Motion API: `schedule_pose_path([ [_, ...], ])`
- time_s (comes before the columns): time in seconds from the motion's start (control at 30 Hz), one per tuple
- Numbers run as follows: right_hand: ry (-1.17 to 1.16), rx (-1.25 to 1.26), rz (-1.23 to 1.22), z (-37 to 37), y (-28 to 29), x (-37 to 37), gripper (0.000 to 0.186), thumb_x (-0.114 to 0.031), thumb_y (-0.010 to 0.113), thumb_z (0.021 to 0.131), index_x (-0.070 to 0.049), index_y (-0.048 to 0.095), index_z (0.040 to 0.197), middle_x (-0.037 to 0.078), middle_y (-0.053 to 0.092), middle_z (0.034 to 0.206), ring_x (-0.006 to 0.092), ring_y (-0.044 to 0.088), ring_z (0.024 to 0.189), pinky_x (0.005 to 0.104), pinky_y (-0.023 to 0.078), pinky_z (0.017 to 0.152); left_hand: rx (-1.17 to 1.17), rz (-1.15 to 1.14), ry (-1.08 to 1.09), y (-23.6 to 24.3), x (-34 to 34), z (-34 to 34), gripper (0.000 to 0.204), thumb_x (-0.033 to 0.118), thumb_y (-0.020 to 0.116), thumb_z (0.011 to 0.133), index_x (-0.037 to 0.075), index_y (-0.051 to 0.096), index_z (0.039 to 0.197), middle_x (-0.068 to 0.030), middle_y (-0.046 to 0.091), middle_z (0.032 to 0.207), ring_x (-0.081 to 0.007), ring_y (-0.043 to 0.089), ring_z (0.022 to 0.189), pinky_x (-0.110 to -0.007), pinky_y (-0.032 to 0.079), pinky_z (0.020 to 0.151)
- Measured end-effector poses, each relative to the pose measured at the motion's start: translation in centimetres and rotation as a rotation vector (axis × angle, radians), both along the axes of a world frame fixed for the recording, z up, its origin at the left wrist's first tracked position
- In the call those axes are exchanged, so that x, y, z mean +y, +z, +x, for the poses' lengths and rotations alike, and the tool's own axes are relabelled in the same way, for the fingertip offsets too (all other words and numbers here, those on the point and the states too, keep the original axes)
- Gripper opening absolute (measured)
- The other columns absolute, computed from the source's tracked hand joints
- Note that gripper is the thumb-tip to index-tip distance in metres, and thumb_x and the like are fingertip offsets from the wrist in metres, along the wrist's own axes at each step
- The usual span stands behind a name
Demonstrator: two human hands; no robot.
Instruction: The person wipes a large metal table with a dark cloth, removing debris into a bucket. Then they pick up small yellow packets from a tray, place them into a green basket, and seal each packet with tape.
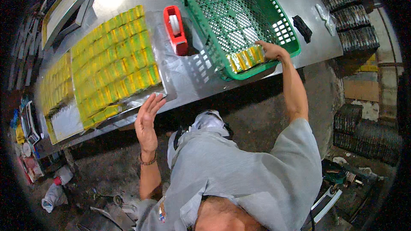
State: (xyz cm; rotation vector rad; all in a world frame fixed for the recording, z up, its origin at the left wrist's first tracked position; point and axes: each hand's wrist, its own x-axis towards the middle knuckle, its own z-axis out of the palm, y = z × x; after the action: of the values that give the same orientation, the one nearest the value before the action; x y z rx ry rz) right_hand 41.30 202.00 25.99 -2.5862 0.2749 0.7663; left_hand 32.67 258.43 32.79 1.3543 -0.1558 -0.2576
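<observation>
My right hand (pixel 272 51) reaches into the near end of a green plastic basket (pixel 201 30). Its bent fingers grip the right end of a short row of yellow-and-green wrapped packets (pixel 246 59), which lies along the basket's near wall. My left hand (pixel 148 122) is raised at the table's front edge, fingers stretched and holding nothing. Just beyond it lies a large block of similar packets (pixel 113 60) in several rows on a sheet. A smaller group of packets (pixel 56 83) sits to its left.
A red tape dispenser (pixel 175 30) stands on the metal table (pixel 222 89) between packets and basket. Metal frames (pixel 70 8) lie at the far left. Right of the basket are a black cloth-like thing (pixel 302 28) and a clear plastic piece (pixel 326 19). Dark stacks (pixel 355 17) stand farther right.
</observation>
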Motion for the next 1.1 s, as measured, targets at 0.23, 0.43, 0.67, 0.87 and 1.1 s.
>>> schedule_pose_path([
  [0.23, 0.008, -0.111, -0.252, -0.2, 0.1, 2.4, 0.077, -0.015, 0.076, 0.072, -0.019, 0.045, 0.143, 0.019, 0.069, 0.110, 0.0312, 0.065, 0.102, 0.0419, 0.052, 0.087, 0.019, -0.002, 0.060, -1.7, 11.2, -2.9, 0.061, 0.044, 0.048, 0.102, -0.008, 0.050, 0.136, -0.0234, 0.060, 0.129, -0.0306, 0.060, 0.119, -0.041, 0.042, 0.106],
  [0.43, -0.177, -0.083, -0.311, 0.2, 2.9, 5.2, 0.083, -0.022, 0.080, 0.067, -0.010, 0.046, 0.142, 0.020, 0.055, 0.138, 0.0357, 0.058, 0.121, 0.0429, 0.049, 0.101, 0.052, 0.119, 0.075, -1.6, 14.3, -2.1, 0.058, 0.043, 0.049, 0.103, -0.005, 0.053, 0.134, -0.0205, 0.063, 0.126, -0.0282, 0.062, 0.116, -0.039, 0.043, 0.103],
  [0.67, -0.220, -0.133, -0.237, 0.4, -0.9, -0.6, 0.083, -0.012, 0.076, 0.063, -0.009, 0.048, 0.141, 0.021, 0.067, 0.116, 0.0324, 0.066, 0.102, 0.0425, 0.054, 0.082, 0.035, 0.066, -0.025, -1.9, 9.9, -0.3, 0.049, 0.032, 0.052, 0.102, -0.006, 0.054, 0.133, -0.0200, 0.064, 0.124, -0.0292, 0.063, 0.114, -0.040, 0.044, 0.103],
  [0.87, -0.448, -0.146, -0.085, 3.2, -0.9, 0.7, 0.065, -0.028, 0.069, 0.076, -0.003, 0.052, 0.133, 0.018, 0.068, 0.106, 0.0290, 0.066, 0.094, 0.0392, 0.052, 0.083, 0.070, 0.074, -0.005, -1.7, 3.9, 2.0, 0.047, 0.028, 0.053, 0.102, -0.006, 0.053, 0.133, -0.0196, 0.063, 0.124, -0.0304, 0.063, 0.114, -0.041, 0.045, 0.104],
  [1.1, -0.284, -0.425, 0.159, 1.3, 3.2, -3.4, 0.073, -0.007, 0.070, 0.065, -0.016, 0.054, 0.136, 0.004, 0.059, 0.083, 0.0130, 0.059, 0.077, 0.0309, 0.050, 0.070, 0.024, 0.107, -0.183, -0.7, -2.4, 5.9, 0.048, 0.026, 0.056, 0.100, -0.007, 0.052, 0.134, -0.0200, 0.063, 0.124, -0.0306, 0.062, 0.115, -0.042, 0.044, 0.105],
])
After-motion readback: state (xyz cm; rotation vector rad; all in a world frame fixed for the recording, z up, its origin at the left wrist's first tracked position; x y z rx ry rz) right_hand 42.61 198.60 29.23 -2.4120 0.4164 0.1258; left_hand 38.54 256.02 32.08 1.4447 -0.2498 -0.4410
